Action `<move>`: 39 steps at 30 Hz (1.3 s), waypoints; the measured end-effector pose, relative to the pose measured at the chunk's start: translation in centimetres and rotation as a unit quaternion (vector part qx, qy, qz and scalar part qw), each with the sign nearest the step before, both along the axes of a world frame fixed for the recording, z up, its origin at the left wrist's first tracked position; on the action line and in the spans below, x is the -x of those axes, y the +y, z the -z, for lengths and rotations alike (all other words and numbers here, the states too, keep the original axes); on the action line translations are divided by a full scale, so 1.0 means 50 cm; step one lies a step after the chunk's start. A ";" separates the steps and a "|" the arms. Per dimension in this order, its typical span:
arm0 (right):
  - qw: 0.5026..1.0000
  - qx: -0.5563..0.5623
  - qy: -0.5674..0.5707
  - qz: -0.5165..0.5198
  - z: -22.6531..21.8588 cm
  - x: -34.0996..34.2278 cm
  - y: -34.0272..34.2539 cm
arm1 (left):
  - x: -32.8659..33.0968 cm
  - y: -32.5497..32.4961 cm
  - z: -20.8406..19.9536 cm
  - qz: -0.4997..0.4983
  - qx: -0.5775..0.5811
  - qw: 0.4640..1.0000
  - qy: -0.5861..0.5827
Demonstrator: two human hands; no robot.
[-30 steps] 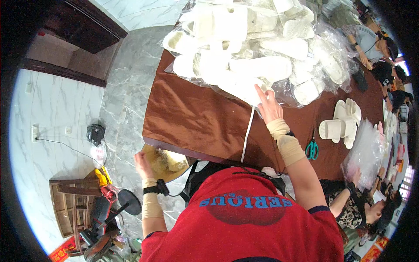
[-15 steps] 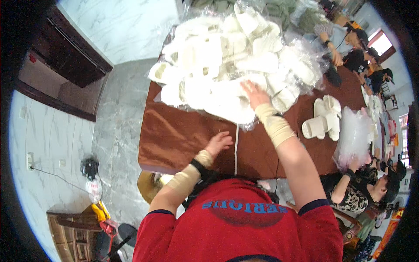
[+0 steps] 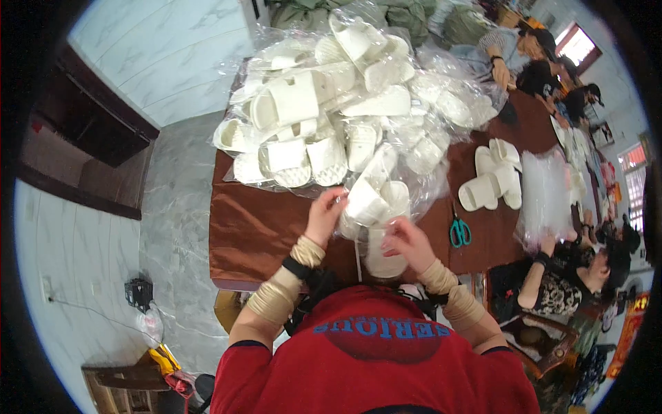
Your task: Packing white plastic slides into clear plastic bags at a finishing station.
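Slippers in hand: a white slipper (image 3: pixel 365 201) at the near edge of the heap, and a second white slipper (image 3: pixel 383 257) just below it, over the desk's near edge.
Left hand (image 3: pixel 324 217): fingers curled onto the clear plastic beside the upper slipper; closed on the film as far as I can judge.
Right hand (image 3: pixel 408 243): fingers bent round the right side of the lower slipper, gripping it.
Key relation: upper slipper lies between the two hands, just right of the left fingers and just above the right hand; its long axis runs up and to the right. Lower slipper's long axis runs toward the person. Right hand is nearer the lower one, left hand nearer the upper.
Heap (image 3: pixel 345 103): many white slippers in a big clear plastic bag, filling the far half of the brown desk (image 3: pixel 255 228).
Loose set: white slippers (image 3: pixel 491 181) standing apart, right of the heap.
Scissors (image 3: pixel 460 231): teal handles, flat on the desk, well right of the right hand.
Packaging: stack of clear bags (image 3: pixel 545 196) at the right edge.
Signs: red hanging (image 3: pixel 629 328) at far right; print too small to tell.
Others: seated people along the right side.
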State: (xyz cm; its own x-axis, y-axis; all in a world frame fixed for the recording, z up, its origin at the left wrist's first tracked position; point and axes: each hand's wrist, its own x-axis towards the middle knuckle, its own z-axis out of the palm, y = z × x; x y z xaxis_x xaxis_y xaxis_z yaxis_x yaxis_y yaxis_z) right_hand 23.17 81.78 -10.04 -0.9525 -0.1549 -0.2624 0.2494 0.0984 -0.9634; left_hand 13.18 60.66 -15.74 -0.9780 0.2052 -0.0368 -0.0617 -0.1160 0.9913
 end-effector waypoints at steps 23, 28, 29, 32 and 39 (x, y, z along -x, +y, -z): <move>0.989 0.012 -0.143 0.029 0.231 0.085 0.164 | -0.187 -0.130 0.184 0.104 0.508 0.818 0.247; 0.939 -0.335 -0.005 -0.073 0.338 0.105 0.132 | -0.184 -0.127 0.191 0.096 0.516 0.815 0.244; 0.939 -0.336 -0.004 -0.073 0.372 0.097 0.149 | -0.180 -0.125 0.189 0.098 0.521 0.812 0.244; 0.963 -0.252 -0.002 -0.092 0.337 0.080 0.161 | -0.193 -0.139 0.196 0.098 0.577 0.771 0.253; 0.971 -0.178 -0.095 0.126 0.345 0.054 0.258 | -0.172 -0.112 0.158 0.103 0.558 0.790 0.234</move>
State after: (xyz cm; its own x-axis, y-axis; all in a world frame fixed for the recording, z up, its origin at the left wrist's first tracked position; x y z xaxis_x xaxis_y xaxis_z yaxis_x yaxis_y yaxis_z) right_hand 20.49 94.66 -27.30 -0.8772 0.2107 -0.4315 0.4793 0.3301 -0.8132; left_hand 21.78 55.06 -23.64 -0.8888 0.4558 0.0483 0.4369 0.8109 0.3893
